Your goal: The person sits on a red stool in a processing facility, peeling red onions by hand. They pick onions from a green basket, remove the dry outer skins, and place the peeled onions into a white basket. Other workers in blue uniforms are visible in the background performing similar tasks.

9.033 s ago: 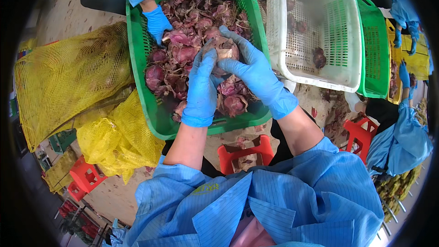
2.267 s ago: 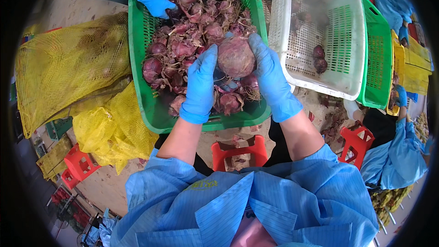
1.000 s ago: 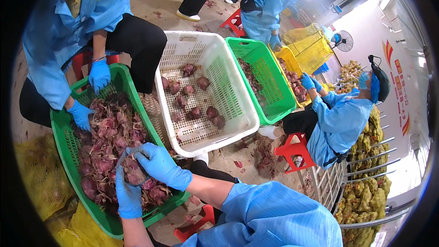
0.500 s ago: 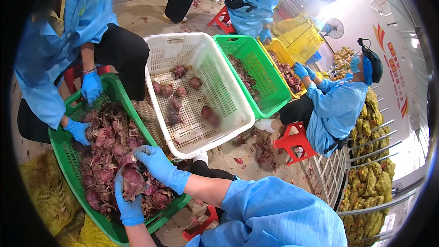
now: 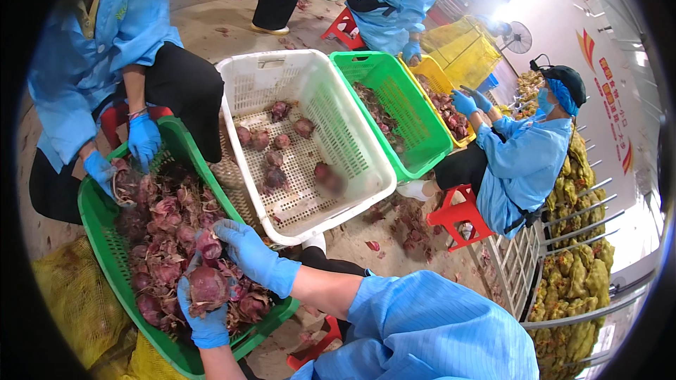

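Observation:
My left hand (image 5: 203, 318), in a blue glove, cups a large red onion (image 5: 209, 288) with dry purple skin above the near end of a green basket (image 5: 278, 313). Just above that onion, my right hand (image 5: 259, 256), gloved too, has its fingers closed on a smaller red onion (image 5: 208, 244). Whether the two bulbs are joined I cannot tell. Beneath both hands, the basket holds a heap of red onions (image 5: 165, 214) with loose papery skins.
A white basket (image 5: 331, 224) with several onions stands beyond my right hand. Behind it are a green basket (image 5: 427, 162) and a yellow basket (image 5: 465, 142). A co-worker's gloved hands (image 5: 143, 139) reach into my basket's far end. Red stools (image 5: 461, 217) and scattered skins lie around.
My right hand's fingers have shifted, and a smaller onion now shows between them. The co-worker's hand at the far left has lifted an onion toward the rim.

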The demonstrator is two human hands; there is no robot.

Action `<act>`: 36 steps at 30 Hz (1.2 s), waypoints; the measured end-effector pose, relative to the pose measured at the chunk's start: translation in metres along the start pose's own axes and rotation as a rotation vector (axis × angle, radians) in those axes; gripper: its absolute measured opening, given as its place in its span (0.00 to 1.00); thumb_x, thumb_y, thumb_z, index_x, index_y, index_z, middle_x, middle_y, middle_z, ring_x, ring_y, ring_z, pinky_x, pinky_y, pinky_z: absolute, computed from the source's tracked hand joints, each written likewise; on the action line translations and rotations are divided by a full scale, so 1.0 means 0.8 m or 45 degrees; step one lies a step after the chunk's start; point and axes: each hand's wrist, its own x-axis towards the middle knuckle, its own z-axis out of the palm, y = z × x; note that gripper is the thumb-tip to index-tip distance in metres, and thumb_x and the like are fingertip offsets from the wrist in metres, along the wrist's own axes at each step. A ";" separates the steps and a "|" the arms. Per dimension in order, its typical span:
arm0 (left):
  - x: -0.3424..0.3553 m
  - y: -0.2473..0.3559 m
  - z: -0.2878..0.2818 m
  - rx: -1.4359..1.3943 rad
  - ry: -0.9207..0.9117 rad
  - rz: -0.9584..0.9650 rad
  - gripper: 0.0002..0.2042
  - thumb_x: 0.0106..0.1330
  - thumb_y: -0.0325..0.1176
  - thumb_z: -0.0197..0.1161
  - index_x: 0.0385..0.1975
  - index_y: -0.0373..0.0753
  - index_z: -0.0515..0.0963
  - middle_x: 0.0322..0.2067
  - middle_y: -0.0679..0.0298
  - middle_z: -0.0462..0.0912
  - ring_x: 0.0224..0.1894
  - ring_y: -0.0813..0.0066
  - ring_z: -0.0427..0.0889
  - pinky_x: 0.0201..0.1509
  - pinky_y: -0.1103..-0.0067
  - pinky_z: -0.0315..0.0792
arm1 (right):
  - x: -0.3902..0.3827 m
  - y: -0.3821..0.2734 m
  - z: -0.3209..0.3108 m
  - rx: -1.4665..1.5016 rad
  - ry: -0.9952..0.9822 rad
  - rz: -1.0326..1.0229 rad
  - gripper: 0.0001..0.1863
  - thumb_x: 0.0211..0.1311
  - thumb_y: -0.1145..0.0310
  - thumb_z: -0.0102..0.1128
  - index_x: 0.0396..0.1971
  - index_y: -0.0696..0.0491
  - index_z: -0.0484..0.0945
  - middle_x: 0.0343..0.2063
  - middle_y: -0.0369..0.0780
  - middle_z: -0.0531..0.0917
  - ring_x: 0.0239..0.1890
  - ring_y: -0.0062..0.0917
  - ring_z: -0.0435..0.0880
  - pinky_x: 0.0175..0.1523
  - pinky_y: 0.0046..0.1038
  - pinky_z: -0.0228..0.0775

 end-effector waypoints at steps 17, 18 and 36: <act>0.001 -0.014 -0.027 0.122 -0.167 -0.012 0.20 0.64 0.47 0.50 0.49 0.41 0.71 0.45 0.59 0.76 0.45 0.64 0.76 0.48 0.66 0.74 | -0.001 -0.005 0.004 -0.307 -0.146 -0.006 0.14 0.66 0.69 0.40 0.38 0.62 0.75 0.24 0.38 0.79 0.20 0.17 0.73 0.27 0.17 0.67; 0.001 -0.012 -0.020 0.079 -0.151 -0.018 0.22 0.64 0.48 0.49 0.51 0.39 0.69 0.47 0.59 0.75 0.47 0.64 0.75 0.50 0.67 0.72 | -0.004 -0.008 0.006 -0.387 -0.132 -0.086 0.14 0.66 0.69 0.41 0.40 0.62 0.75 0.26 0.37 0.79 0.22 0.16 0.73 0.29 0.18 0.68; -0.004 0.017 0.014 0.562 0.171 0.189 0.27 0.64 0.42 0.54 0.60 0.35 0.59 0.58 0.60 0.64 0.59 0.67 0.65 0.60 0.70 0.61 | -0.035 -0.006 0.022 -2.155 -0.336 -0.485 0.56 0.40 0.45 0.66 0.66 0.47 0.44 0.32 0.50 0.78 0.30 0.41 0.79 0.34 0.35 0.71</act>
